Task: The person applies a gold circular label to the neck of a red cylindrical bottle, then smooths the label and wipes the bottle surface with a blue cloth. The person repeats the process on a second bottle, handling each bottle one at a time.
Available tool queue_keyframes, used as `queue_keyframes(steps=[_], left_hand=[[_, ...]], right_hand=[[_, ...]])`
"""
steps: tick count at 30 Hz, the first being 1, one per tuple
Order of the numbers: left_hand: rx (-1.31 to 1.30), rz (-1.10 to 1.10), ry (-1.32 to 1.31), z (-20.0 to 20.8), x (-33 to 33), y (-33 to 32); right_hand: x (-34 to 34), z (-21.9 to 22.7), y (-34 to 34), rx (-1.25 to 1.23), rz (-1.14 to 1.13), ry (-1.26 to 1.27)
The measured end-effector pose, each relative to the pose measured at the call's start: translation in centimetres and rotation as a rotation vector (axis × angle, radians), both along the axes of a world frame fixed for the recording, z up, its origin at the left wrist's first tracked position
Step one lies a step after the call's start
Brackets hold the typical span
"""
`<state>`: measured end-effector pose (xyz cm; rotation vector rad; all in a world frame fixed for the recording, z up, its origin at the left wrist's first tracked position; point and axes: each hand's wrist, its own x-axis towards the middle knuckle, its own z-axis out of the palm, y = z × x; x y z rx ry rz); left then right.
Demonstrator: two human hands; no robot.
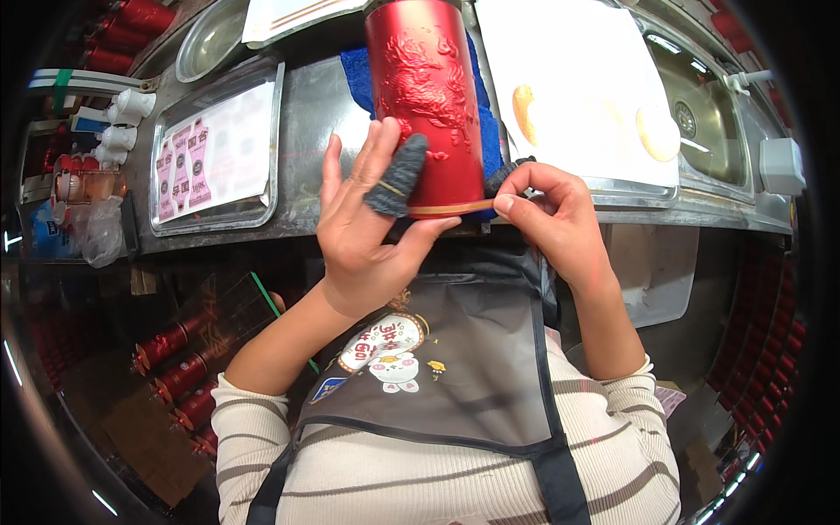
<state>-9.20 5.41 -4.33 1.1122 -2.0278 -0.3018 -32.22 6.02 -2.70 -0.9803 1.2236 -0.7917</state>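
Observation:
In front of me a shiny red cylinder canister (429, 96) with a raised relief lies on a blue cloth (486, 118). Around its near rim runs a narrow gold strip (451, 209). My left hand (360, 223) steadies the canister: a finger in a grey knitted sleeve presses its left side, the thumb rests at the near rim, and the other fingers are spread. At the rim's right end, my right hand (560, 219) pinches the strip's end between thumb and forefinger. Another grey finger sleeve (507, 177) shows partly behind that hand.
To the left, a metal tray (278, 131) holds a sheet of pink labels (188, 171). A white sheet (582, 96) covers a tray on the right, beside a steel sink (739, 171). A metal bowl (188, 66) stands at far left. More red canisters (182, 378) sit below left.

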Motion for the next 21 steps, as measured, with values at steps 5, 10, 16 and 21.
queue_keyframes(steps=[5,10,16,21], left_hand=[[0.063,-0.014,-0.054,-1.2,2.4,2.6],[0.044,-0.040,-0.103,-1.9,3.0,3.4],[-0.001,-0.070,-0.167,-1.1,2.5,2.7],[-0.037,-0.093,-0.231,0.3,1.7,2.2]], right_hand=[[-0.2,-0.6,0.6,-0.050,-0.028,-0.001],[-0.2,-0.2,0.8,-0.080,-0.060,-0.018],[-0.3,-0.9,0.7,-0.068,-0.099,-0.066],[-0.2,-1.4,0.7,-0.064,-0.102,-0.069]])
